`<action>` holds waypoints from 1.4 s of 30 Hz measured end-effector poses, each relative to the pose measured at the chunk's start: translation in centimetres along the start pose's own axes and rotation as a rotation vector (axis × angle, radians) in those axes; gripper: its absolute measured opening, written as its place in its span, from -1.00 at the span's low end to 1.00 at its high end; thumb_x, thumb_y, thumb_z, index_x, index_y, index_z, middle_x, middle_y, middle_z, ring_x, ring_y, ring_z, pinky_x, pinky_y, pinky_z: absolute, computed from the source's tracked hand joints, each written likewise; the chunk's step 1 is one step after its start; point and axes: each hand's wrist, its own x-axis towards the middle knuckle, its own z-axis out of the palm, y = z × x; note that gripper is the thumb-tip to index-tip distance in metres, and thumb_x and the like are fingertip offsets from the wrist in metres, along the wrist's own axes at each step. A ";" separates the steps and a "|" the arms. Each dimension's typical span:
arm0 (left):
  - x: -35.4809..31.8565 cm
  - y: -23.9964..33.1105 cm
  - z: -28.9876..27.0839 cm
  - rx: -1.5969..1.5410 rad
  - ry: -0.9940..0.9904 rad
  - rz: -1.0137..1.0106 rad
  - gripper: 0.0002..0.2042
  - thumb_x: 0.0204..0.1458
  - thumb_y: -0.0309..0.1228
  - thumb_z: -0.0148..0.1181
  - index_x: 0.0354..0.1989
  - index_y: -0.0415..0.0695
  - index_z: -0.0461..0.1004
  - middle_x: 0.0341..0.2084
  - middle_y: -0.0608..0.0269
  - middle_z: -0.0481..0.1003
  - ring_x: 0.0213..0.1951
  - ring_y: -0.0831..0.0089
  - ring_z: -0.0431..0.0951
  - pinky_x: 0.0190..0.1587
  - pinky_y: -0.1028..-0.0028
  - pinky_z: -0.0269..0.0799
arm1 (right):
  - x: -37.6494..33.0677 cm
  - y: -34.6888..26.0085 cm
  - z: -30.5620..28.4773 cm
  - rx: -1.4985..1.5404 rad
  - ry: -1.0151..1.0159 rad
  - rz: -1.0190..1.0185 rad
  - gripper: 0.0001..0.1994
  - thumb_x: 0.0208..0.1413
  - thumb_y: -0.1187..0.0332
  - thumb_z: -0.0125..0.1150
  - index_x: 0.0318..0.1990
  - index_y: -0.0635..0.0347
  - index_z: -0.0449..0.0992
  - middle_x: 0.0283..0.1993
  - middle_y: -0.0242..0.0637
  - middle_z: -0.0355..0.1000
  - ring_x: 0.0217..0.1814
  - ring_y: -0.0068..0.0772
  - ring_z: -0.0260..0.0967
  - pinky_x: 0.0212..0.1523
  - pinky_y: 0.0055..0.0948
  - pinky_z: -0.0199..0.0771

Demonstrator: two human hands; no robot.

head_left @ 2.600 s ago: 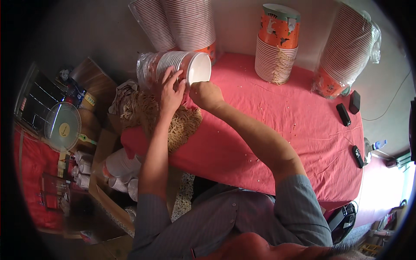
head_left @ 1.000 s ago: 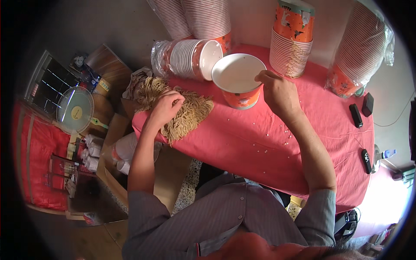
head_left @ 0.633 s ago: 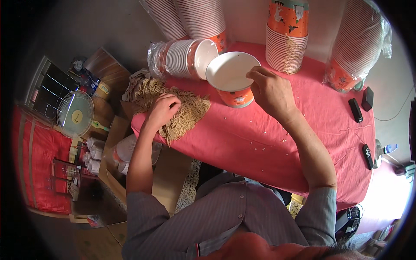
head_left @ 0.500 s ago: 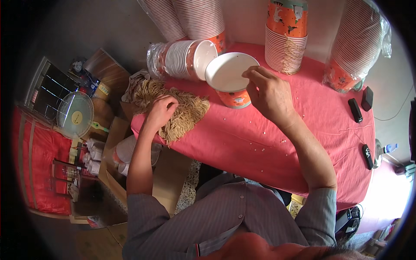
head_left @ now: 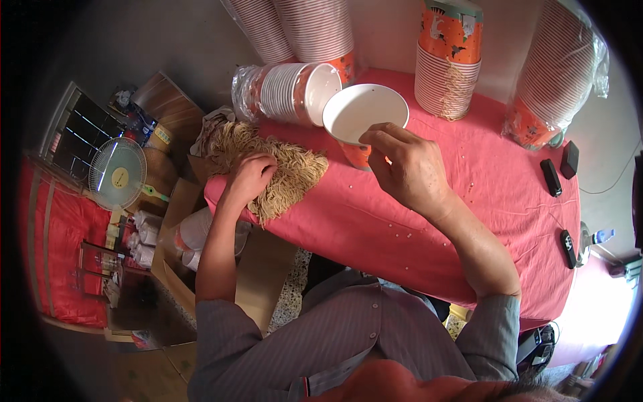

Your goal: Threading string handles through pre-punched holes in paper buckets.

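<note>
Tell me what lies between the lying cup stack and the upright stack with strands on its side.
In the head view, an open cup stands between the lying stack and the upright stack, with red cloth behind it.

Support: table with creased pink cloth [head_left: 348,214]. Load positions are as follows. Left: pile of tan strands [head_left: 295,177], extending to the near left edge. Beyond the strands: lying stack [head_left: 280,94] of tubs, partly in clear film, open end facing right. Beside that end, toward the centre: single tub [head_left: 355,114], upright. Far side, right of centre: inverted stack [head_left: 449,80]. Far right: wrapped stack [head_left: 552,74], upright. Right edge: two black blocks [head_left: 551,177]; nearer, a black remote [head_left: 568,248]. Centre: scattered white bits [head_left: 408,235]
</note>
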 end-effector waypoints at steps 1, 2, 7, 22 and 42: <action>-0.2 -0.3 0.1 0.011 0.009 0.010 -0.88 0.16 -0.44 0.36 -0.23 -0.23 0.70 -0.18 0.08 0.72 -0.05 0.00 0.70 0.10 0.13 0.57 | -0.1 -0.1 0.2 0.001 -0.001 -0.004 -0.79 0.15 0.45 0.38 -0.05 0.15 0.69 -0.02 -0.26 0.67 -0.10 -0.08 0.69 -0.17 -0.14 0.77; -0.4 -0.5 0.2 0.012 0.012 0.007 -0.88 0.16 -0.44 0.36 -0.23 -0.23 0.70 -0.18 0.08 0.72 -0.05 0.00 0.70 0.10 0.13 0.57 | -0.2 -0.2 0.4 0.017 0.001 -0.012 -0.78 0.15 0.45 0.38 -0.04 0.16 0.68 -0.02 -0.26 0.67 -0.10 -0.07 0.69 -0.17 -0.14 0.77; -0.2 0.8 -0.1 -0.017 0.062 -0.101 -0.86 0.17 -0.48 0.35 -0.14 -0.25 0.70 -0.10 0.00 0.71 0.05 -0.01 0.68 0.17 0.15 0.55 | -0.6 -0.8 1.0 0.057 -0.032 0.018 -0.77 0.14 0.46 0.37 -0.03 0.17 0.68 -0.03 -0.24 0.67 -0.11 -0.06 0.69 -0.17 -0.12 0.76; -1.1 0.7 0.4 -0.024 0.278 -0.008 -0.92 0.17 -0.52 0.38 -0.19 -0.22 0.67 -0.20 0.06 0.73 -0.10 0.04 0.73 0.03 0.16 0.60 | -1.5 -2.0 3.0 0.171 -0.121 0.031 -0.77 0.16 0.57 0.29 -0.04 0.21 0.68 -0.09 -0.15 0.69 -0.24 -0.04 0.70 -0.23 -0.17 0.73; -2.0 19.1 6.6 -0.355 0.596 -0.162 -0.83 0.11 -0.61 0.42 -0.18 -0.14 0.58 -0.28 0.14 0.60 -0.17 0.07 0.59 0.00 0.14 0.43 | -3.3 -1.8 7.6 1.193 -0.165 0.808 -0.79 0.45 0.21 0.37 -0.02 0.14 0.76 -0.33 -0.57 0.59 -0.36 -0.77 0.42 -0.43 -0.63 0.40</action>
